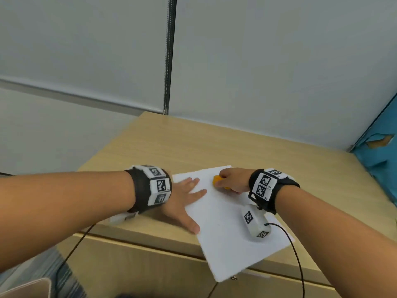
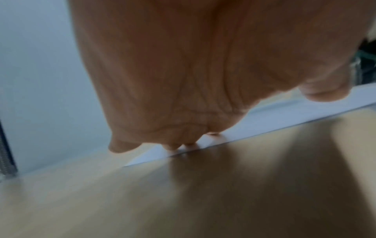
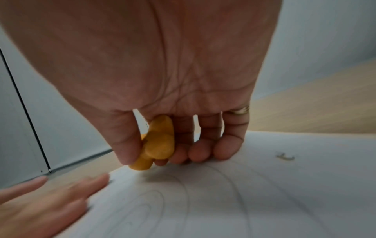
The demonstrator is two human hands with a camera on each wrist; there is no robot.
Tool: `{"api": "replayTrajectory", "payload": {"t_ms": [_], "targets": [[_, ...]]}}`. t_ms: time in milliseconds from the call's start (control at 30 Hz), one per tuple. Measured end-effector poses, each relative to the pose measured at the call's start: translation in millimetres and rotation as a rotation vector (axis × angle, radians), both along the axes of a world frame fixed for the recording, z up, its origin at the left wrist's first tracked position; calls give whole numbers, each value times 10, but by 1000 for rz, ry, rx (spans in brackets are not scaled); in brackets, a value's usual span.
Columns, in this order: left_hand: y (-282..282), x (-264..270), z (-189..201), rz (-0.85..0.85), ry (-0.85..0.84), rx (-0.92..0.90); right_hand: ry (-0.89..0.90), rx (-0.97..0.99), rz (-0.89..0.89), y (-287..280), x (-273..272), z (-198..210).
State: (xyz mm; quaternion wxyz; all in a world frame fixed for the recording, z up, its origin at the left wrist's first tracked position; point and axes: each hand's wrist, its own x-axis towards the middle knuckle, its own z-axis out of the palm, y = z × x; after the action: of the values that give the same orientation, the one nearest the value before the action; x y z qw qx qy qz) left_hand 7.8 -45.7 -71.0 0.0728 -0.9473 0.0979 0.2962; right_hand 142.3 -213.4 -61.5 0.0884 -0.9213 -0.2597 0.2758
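Note:
A white sheet of paper (image 1: pixel 227 229) lies on the light wooden tabletop (image 1: pixel 193 145), its near corner past the front edge. Faint curved pencil lines (image 3: pixel 183 193) show on the paper (image 3: pixel 264 201) in the right wrist view. My left hand (image 1: pixel 184 196) lies flat with straight fingers, pressing the sheet's left edge (image 2: pixel 223 136). My right hand (image 1: pixel 232 181) pinches a small orange eraser-like lump (image 1: pixel 218 180) between thumb and fingers, its lower end (image 3: pixel 142 165) touching the paper near the far edge. The lump (image 3: pixel 160 141) is partly hidden by the thumb.
Grey-white wall panels with a dark vertical seam (image 1: pixel 169 61) stand behind the table. A blue torn surface (image 1: pixel 380 151) rises at the right. A black cable (image 1: pixel 298 261) runs from the right wrist camera over the table's front. A small scrap (image 3: pixel 284 157) lies on the paper.

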Motion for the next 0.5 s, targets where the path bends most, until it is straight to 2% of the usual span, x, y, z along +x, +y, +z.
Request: {"api": "replayTrajectory", "payload": {"t_ms": [100,167,333,500], "targets": [[-111,-213,25,-134,54,-41,-87,-71,90,-9,-16,4],[-100,-272,81,-156,89,-88,-86,-60,99,-34,-15,1],[231,6,251,88,-16,-213,-74,-13,117,-98,-51,-19],[412,318,271,92,-26,-238,-68,30,166,-119,-96,-81]]}}
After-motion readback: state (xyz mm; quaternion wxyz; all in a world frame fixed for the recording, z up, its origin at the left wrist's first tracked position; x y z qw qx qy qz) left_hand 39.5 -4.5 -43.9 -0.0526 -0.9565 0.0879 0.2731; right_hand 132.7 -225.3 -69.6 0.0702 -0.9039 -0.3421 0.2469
